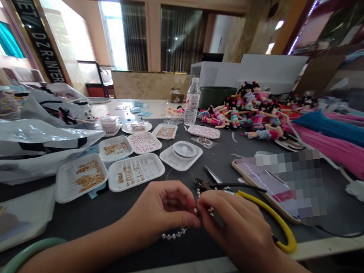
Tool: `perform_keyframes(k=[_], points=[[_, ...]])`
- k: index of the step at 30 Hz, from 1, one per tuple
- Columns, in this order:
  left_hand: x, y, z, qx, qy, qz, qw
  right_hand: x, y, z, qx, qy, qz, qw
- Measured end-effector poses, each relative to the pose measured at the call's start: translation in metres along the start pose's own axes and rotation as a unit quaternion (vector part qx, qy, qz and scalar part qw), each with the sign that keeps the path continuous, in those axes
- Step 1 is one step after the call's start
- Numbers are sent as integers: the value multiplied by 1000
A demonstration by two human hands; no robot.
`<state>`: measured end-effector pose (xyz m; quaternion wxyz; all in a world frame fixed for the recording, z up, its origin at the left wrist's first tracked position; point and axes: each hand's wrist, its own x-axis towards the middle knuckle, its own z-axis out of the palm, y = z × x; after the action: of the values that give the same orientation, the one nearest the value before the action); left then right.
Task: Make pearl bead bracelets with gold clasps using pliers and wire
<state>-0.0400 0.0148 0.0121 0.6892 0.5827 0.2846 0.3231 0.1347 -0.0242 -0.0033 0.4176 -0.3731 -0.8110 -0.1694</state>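
Near the table's front edge, my left hand (167, 207) and my right hand (240, 222) meet with fingertips almost touching. Both are closed in a pinch on a strand of silvery, pearl-like beads (174, 235). Part of the strand hangs below my left hand, and a few beads show between the two hands. What exactly lies between the fingertips is partly hidden. Just beyond my right hand lie dark-jawed pliers (204, 185) and a pointed silver blade (213, 175). A yellow handle (287, 234) curves out beside the right wrist.
White trays of gold pieces (62, 186) and pink beads (135, 150) stand beyond my hands, beside a spool (183, 150). A phone (264, 188) lies right. Farther back are a water bottle (191, 102), piled dolls (255, 110) and pink fabric (345, 145). Plastic bags (31, 150) lie left.
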Motion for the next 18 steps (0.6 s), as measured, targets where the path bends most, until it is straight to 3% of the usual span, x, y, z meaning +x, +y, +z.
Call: perform_keyframes(k=[18], points=[[0, -3, -1, -23, -6, -9, 1000, 1, -2, -2, 46, -5, -8, 999]])
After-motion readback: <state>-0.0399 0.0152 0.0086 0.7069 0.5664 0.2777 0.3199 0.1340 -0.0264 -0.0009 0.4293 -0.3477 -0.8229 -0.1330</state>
